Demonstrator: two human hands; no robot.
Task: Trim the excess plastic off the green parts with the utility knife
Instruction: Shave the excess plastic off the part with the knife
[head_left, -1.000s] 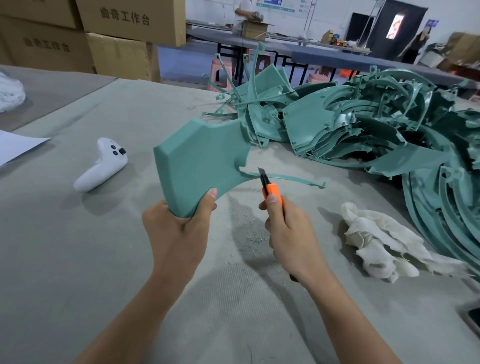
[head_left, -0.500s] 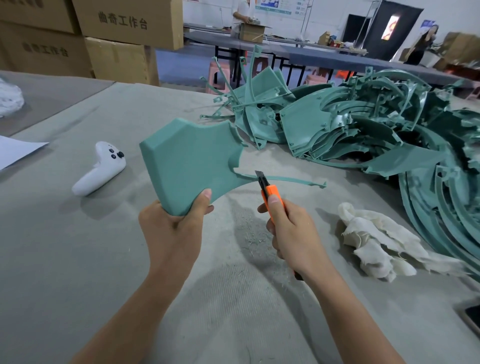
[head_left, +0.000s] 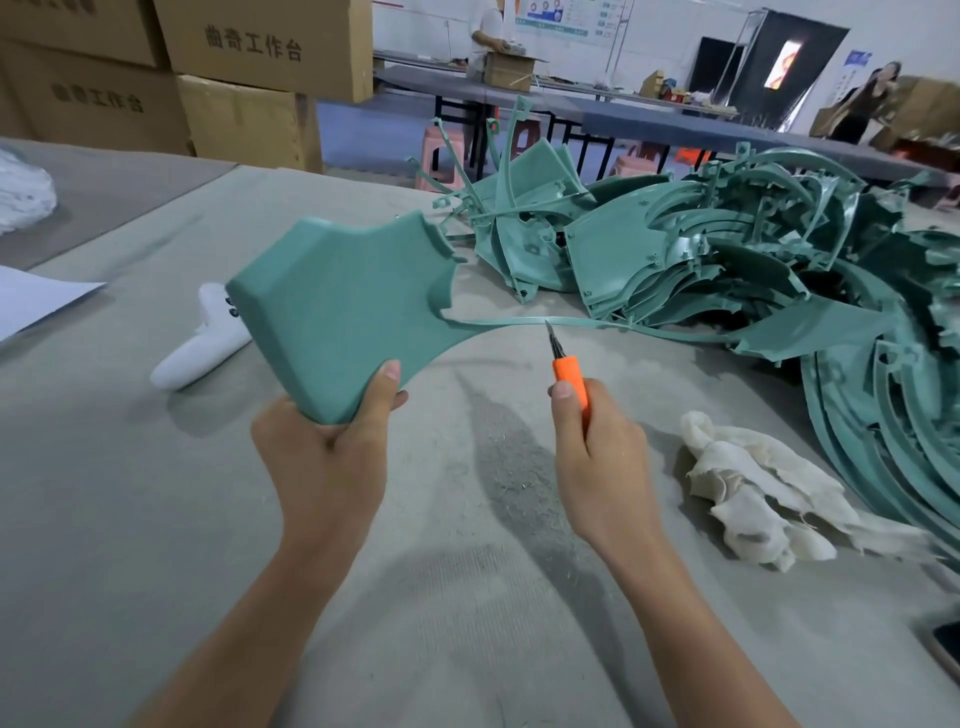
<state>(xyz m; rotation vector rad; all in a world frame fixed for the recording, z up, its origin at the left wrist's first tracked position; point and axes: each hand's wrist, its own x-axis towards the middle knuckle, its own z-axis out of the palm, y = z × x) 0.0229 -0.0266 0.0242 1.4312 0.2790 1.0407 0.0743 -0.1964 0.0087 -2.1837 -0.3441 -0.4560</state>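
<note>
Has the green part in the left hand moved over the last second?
Yes, leftward. The green part sat clear of the white controller earlier; now its left corner overlaps the controller's button end.

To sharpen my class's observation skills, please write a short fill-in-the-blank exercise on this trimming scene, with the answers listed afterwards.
The right hand grips a utility knife with an ____ handle.
The left hand holds a ____ plastic part.
A crumpled white cloth lies to the ____ of the knife.
Answers: orange, green, right.
</note>
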